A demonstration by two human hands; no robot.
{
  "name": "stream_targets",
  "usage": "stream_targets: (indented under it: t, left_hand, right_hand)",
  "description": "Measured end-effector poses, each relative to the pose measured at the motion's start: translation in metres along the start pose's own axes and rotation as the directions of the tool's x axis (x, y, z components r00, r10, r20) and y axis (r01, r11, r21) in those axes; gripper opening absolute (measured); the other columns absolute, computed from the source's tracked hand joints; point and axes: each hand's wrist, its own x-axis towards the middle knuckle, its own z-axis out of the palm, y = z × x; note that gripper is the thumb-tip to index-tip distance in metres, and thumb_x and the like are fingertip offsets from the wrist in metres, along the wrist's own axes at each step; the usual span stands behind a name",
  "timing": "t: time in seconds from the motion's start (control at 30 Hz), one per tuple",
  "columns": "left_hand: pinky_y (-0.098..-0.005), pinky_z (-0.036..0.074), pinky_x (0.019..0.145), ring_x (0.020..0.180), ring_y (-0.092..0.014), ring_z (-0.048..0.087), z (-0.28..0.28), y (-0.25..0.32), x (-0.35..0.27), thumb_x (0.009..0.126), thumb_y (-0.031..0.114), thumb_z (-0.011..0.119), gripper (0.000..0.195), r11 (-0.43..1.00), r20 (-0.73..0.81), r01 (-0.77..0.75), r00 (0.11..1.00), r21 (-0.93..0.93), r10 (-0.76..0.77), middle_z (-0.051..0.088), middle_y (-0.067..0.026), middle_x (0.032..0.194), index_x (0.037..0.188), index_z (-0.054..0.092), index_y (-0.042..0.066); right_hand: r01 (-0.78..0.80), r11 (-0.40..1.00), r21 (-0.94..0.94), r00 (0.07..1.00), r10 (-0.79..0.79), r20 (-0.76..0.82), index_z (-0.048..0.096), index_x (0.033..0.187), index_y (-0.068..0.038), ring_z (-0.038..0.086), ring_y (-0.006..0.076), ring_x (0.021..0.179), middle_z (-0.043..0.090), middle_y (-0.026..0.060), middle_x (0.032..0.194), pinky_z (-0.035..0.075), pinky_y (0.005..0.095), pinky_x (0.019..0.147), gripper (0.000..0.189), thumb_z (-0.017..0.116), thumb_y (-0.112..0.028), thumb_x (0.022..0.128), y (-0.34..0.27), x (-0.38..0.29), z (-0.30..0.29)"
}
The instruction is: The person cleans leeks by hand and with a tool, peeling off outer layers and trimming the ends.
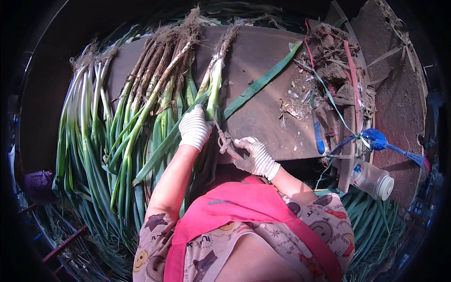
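My left hand [195, 127], in a striped white glove, grips a long green onion [215, 83] by its green part, its roots pointing away from me. My right hand [256, 158], gloved likewise, is closed around a worn metal blow gun [225, 141]. The thin nozzle points at the onion's stalk beside my left fingers. Left of the held onion lie several soil-stained, unpeeled onions [155, 75], bushy roots at the far edge. Further left rests a group of onions with clean white stalks [86, 88]. A loose green leaf [262, 83] slants across the board [260, 134].
Right of the board, soil and dry scraps [331, 60] lie heaped among red and teal cords. A blue-handled tool [319, 137] sits by the heap. A clear plastic jar [371, 179] is tied below blue netting [378, 139]. More onion leaves [377, 225] lie at lower right.
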Motion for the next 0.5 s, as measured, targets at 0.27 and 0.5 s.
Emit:
stream_targets:
  t: [0.27, 0.5]
  left_hand:
    - [-0.0460, 0.053, 0.085, 0.100, -0.039, 0.065, 0.021, -0.005, -0.008, 0.074, 0.035, 0.082, 0.065, 0.998, 0.026, -0.056, 0.998, 0.025, 0.056, 0.065, -0.0201, 0.109, 0.124, 0.057, 0.003]
    - [-0.0470, 0.055, 0.082, 0.094, -0.038, 0.068, 0.014, 0.013, -0.009, 0.075, 0.034, 0.080, 0.059, 0.999, 0.126, -0.038, 0.991, 0.023, 0.035, 0.068, -0.0211, 0.102, 0.118, 0.055, 0.003]
  right_hand:
    - [0.043, 0.991, -0.128, 0.998, -0.050, -0.046, 0.065, 0.120, -0.002, 0.063, 0.0338, 0.101, 0.065, 0.0163, 0.109, 0.053, 0.0397, 0.089, 0.061, 0.085, -0.018, 0.065, 0.014, 0.022, 0.000]
    - [-0.181, 0.979, 0.097, 0.928, 0.203, -0.313, 0.065, 0.122, 0.005, 0.067, 0.0329, 0.103, 0.067, 0.0240, 0.113, 0.053, 0.0365, 0.094, 0.059, 0.080, -0.023, 0.072, 0.060, 0.190, -0.041]
